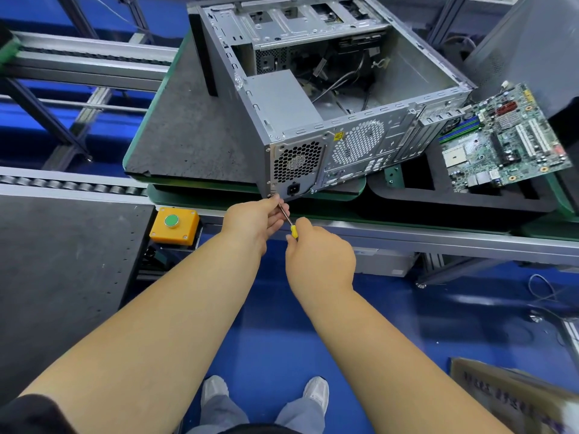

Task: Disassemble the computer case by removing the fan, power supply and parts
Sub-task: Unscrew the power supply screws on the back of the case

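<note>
The computer case (329,98) lies on its side on the dark table (188,136), open side up, the power supply (282,104) in its near corner. In the head view, the left hand (253,220) pinches the shaft of a screwdriver (289,223) at the rear corner; the right hand (319,252) grips its yellow handle. The steel case looks stiff, heavy and sharp-edged. The power supply is probably dense; I would hold its box sides.

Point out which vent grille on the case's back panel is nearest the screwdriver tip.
The dark honeycomb grille of the power supply, directly above the power socket. The paler round grille sits farther right, away from the screwdriver.
</note>
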Available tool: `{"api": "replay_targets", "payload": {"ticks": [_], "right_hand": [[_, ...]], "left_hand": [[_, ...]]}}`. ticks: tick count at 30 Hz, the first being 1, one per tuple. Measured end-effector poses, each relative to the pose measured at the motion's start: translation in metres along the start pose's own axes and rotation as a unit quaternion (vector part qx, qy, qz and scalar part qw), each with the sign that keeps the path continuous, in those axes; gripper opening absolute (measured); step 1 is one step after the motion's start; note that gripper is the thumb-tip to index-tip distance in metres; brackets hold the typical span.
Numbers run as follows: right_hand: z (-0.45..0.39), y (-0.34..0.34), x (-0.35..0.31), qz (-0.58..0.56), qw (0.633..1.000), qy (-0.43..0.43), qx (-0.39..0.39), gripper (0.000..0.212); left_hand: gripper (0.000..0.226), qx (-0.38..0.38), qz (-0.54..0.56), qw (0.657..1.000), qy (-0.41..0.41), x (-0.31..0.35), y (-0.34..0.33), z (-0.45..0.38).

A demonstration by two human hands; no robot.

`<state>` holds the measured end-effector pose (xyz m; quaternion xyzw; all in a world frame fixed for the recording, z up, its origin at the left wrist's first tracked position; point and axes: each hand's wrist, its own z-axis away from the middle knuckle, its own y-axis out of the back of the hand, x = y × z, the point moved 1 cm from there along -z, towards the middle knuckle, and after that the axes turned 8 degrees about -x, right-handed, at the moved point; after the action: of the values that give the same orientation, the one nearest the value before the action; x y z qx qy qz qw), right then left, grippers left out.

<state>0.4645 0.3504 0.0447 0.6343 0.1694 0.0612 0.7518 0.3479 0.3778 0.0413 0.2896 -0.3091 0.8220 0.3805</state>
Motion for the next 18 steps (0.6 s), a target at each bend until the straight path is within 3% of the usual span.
{"api": "replay_targets", "payload": {"ticks": [3, 5, 7, 10, 11, 12, 15, 18], "right_hand": [[-0.002, -0.003, 0.002, -0.101, 0.994, -0.021, -0.032, 0.018], [-0.007, -0.003, 0.006, -0.293, 0.949, -0.049, -0.102, 0.021], [-0.01, 0.0, 0.01, -0.523, 0.824, -0.11, -0.187, 0.025], [-0.009, -0.001, 0.018, -0.734, 0.57, -0.167, -0.328, 0.047], [-0.008, -0.002, 0.02, -0.77, 0.508, -0.169, -0.349, 0.05], [-0.007, -0.004, 0.02, -0.79, 0.47, -0.166, -0.357, 0.05], [-0.008, -0.008, 0.017, -0.809, 0.449, -0.164, -0.344, 0.041], [-0.009, -0.009, 0.013, -0.793, 0.495, -0.169, -0.313, 0.037]], "left_hand": [[0.012, 0.007, -0.006, 1.0, -0.006, 0.0, -0.001, -0.001], [0.014, 0.012, -0.009, 1.0, -0.006, 0.0, 0.0, -0.002], [0.015, 0.012, -0.006, 1.0, -0.002, 0.001, 0.0, -0.004], [0.015, 0.009, 0.01, 1.0, 0.005, 0.0, 0.0, -0.004], [0.015, 0.007, 0.013, 1.0, 0.005, 0.0, 0.001, -0.004], [0.015, 0.005, 0.014, 1.0, 0.004, -0.001, 0.001, -0.004], [0.013, 0.002, 0.018, 1.0, 0.004, 0.0, 0.002, -0.003], [0.013, -0.006, 0.016, 1.0, 0.005, 0.001, 0.002, -0.002]]}}
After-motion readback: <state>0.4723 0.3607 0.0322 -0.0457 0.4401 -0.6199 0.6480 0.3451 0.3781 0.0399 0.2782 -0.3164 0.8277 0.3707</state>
